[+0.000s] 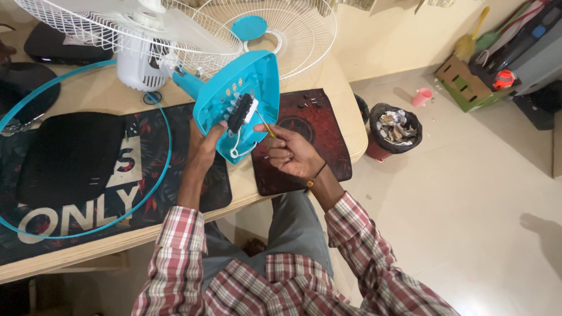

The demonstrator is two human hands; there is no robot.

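The person is sitting at a wooden table (345, 111) and working on a taken-apart fan. The left hand (205, 146) is gripping the lower left edge of the turquoise fan base (257, 76), which is tilting up on its side with its underside facing the camera. The fingers are wrapping behind the base, so most of them are hidden. A black switch block (240, 113) is sitting in the middle of the underside, and a white wire (236, 146) is looping down from it. The right hand (293, 153) is pinching a thin screwdriver (267, 127) between thumb and fingers; its tip is pointing at the base just beside the switch block, though whether it is touching a screw is too small to tell. Most of the handle is lying hidden inside the closed fingers.

The base is hanging over a dark red mat (328, 140), where a few tiny dark parts are lying, too small to make out. The white fan motor (136, 67) and a white wire guard (298, 29) are standing behind, both cut off by the top edge. A turquoise ring (161, 169) is lying across a black printed mat (76, 169) on the left. A dustbin (393, 130) is standing on the floor near the table corner.
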